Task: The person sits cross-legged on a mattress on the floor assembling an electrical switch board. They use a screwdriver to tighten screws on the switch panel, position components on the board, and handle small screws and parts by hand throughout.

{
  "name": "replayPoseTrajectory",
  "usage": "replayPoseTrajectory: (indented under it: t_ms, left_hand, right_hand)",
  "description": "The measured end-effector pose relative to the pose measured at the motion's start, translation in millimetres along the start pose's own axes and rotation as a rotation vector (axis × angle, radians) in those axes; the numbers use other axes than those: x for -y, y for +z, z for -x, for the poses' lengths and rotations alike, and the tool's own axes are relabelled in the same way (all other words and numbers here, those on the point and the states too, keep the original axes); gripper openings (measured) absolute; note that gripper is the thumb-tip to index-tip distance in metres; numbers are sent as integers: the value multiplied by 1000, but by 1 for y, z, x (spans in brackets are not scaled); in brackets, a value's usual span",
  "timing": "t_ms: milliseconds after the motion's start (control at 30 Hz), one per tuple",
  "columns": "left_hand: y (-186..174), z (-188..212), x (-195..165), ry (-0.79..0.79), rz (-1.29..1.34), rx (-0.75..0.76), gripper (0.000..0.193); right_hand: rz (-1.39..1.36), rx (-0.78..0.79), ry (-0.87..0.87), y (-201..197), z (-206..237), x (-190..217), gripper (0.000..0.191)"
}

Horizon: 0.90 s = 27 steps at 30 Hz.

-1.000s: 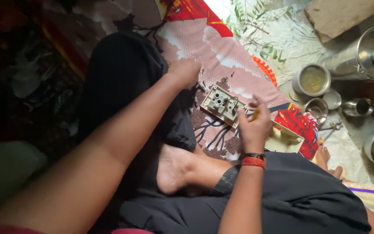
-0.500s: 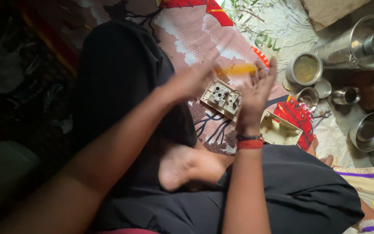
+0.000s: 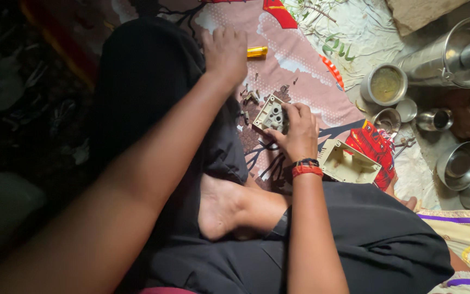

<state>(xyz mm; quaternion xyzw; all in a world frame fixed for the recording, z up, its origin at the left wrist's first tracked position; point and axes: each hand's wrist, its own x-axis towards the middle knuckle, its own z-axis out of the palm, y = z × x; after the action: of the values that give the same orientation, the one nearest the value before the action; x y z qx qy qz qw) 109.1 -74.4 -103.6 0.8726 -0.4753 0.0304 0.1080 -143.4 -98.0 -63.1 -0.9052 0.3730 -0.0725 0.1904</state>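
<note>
Beige plastic marks the piece in hand: a small switch module (image 3: 271, 115) with round sockets, lying on the patterned cloth (image 3: 300, 71) just beyond the person's knee, with the right hand (image 3: 298, 132) curled over its right edge, fingers closed on it. As a judgement, the unit is already taken apart: its hollow beige housing (image 3: 348, 161) lies separate to the right by a red packet (image 3: 373, 147), and loose screws and small parts (image 3: 251, 98) are scattered on the cloth just past the module, so refitting or further stripping looks left to do. The left hand (image 3: 225, 51) rests farther off, palm down near those bits, fingers together; whether it grips anything I cannot tell. A yellow tool handle (image 3: 257, 51) lies just to its right. Steel cups, bowls and a large pot (image 3: 452, 54) stand on the floor at far right. Half a second ago both hands were raised together above the module around the yellow piece; now they are apart, the yellow handle set down on the cloth and the right hand lowered onto the module.
</note>
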Motion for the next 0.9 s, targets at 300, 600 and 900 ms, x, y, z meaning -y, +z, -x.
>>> replayPoseTrajectory:
  t_ms: [300,600,900]
  left_hand:
    - [-42,38,-18,282,374,434,36]
    - [-16,62,-26,427,185,430,19]
    - [-1,62,-24,501,217,387,19]
  right_hand:
    - [-501,100,11,-12,-2,-43,65]
    - [-1029,223,109,-7,-1,-57,72]
    - [-1132,201,140,-4,0,-59,70]
